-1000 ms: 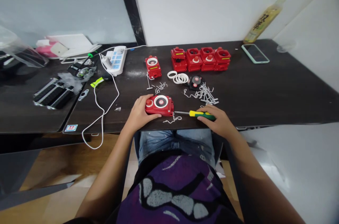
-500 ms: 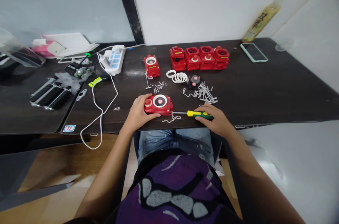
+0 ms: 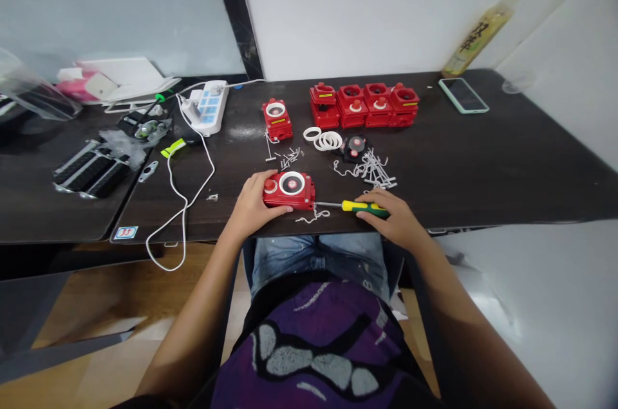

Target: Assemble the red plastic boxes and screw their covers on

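Hands, tool and workpiece at a table. The red box (image 3: 303, 198) lies face up on the table (image 3: 463, 171), near its front edge. The left hand (image 3: 252, 204) is curled round the box's left end, thumb along the near side, fingers behind. The right hand (image 3: 393, 214) is closed round the handle of a screwdriver (image 3: 355, 206), whose shaft points at the box's right end; whether the tip is seated is too small to tell. Likely faults: a tip poorly seated or off line could slip and score the casing; a push stronger than the left hand's hold could slide the box leftward; the cord (image 3: 313, 216), loose just in front of the box, could snag the shaft; the screws (image 3: 291, 158) strewn behind the box could scatter if it were knocked back.
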`<control>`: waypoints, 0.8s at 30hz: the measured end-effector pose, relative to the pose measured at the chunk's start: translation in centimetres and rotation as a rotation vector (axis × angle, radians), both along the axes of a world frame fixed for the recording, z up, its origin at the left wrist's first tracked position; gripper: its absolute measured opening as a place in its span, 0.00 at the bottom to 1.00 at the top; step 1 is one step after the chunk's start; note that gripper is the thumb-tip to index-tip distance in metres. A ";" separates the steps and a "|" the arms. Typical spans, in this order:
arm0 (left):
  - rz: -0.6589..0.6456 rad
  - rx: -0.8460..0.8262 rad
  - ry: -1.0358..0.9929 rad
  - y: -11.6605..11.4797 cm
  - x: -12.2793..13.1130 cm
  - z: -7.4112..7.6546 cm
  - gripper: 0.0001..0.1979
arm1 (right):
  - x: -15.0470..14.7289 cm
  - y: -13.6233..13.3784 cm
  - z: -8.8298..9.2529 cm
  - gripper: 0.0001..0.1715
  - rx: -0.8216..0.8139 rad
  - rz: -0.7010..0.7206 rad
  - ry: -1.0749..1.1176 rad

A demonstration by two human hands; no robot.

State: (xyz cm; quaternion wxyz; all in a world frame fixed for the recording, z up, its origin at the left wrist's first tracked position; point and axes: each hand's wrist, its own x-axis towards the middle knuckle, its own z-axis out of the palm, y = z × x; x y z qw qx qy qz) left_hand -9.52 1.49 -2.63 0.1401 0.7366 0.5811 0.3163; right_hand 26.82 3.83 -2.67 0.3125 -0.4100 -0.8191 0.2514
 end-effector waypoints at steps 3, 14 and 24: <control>-0.002 0.000 -0.004 0.0 0.0 0.0 0.43 | 0.0 0.0 0.1 0.11 -0.014 0.026 -0.017; 0.003 -0.009 -0.008 -0.1 0.0 0.2 0.43 | 0.2 0.0 0.4 0.13 -0.089 0.016 -0.099; -0.001 -0.010 -0.005 0.0 -0.1 0.1 0.43 | 0.1 0.0 0.5 0.14 -0.101 0.007 -0.107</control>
